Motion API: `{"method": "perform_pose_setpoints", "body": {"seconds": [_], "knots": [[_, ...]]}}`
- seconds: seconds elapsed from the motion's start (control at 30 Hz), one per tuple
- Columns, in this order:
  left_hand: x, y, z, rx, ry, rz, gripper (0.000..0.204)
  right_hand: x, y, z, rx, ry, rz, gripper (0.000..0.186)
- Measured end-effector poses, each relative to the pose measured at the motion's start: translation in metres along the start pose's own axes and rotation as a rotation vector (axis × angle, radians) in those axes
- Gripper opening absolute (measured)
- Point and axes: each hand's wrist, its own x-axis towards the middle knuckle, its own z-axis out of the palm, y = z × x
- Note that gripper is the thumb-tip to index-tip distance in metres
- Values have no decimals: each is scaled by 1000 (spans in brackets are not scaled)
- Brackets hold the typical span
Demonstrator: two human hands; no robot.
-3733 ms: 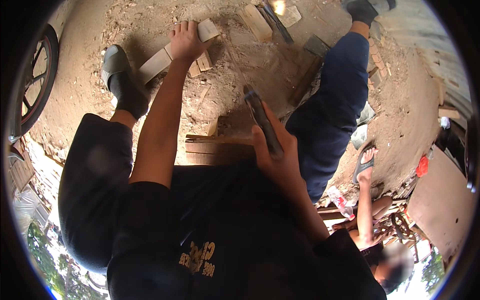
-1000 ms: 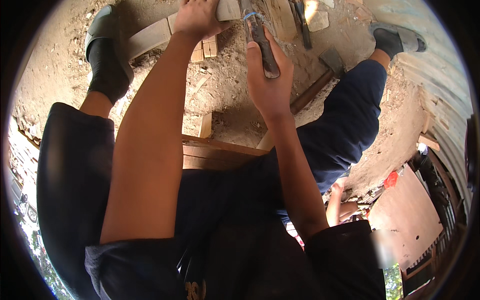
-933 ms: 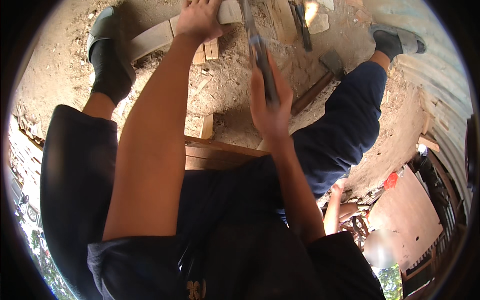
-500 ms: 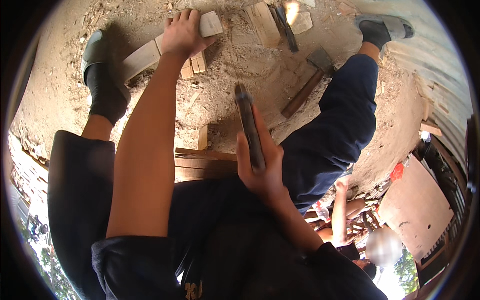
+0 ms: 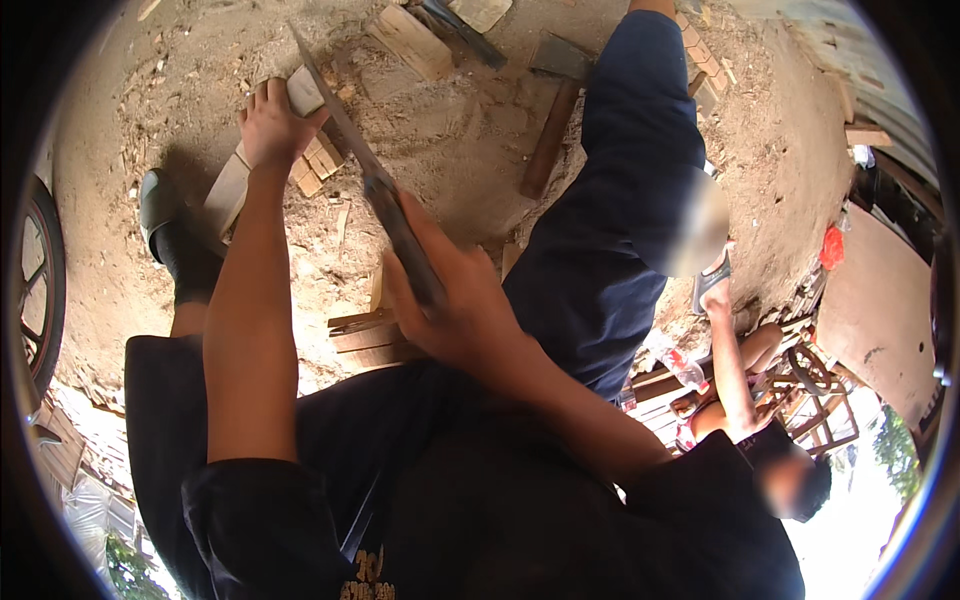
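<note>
The right hand (image 5: 450,300) clenches the handle (image 5: 403,240) of the blade (image 5: 340,115), while left hand (image 5: 272,132) fingers grasp the board (image 5: 305,92) at 10 o'clock; a shifting board could let the blade nick the left thumb (image 5: 315,119).

The saw handle (image 5: 402,238) is blackish, the plank (image 5: 228,190) pale beige, the shirt (image 5: 480,510) black with gold print.

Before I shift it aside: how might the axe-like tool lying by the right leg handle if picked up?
The axe-like tool would probably feel head-heavy, since its broad, dark head looks like metal. The straight, wood-looking handle suggests it would stay stiff. Rolling seems unlikely, as the wide head sticks out past the handle.
</note>
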Motion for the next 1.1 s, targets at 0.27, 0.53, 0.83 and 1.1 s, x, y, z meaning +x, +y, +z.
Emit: {"method": "perform_pose_setpoints", "body": {"seconds": [0.27, 0.53, 0.83, 1.1], "knots": [[1, 7, -5, 24, -16, -26, 70, -56, 16, -10, 25, 82, -87, 59], [-10, 7, 11, 57, 178, 23, 68, -7, 12, 15, 28, 1, 92, 62], [-10, -14, 23, 151, 303, 114, 67, -35, -33, 15, -78, -246, 185, 70], [-20, 15, 0, 160, 270, 7, 71, -95, 11, -32, -9, -98, 201, 69]]}}
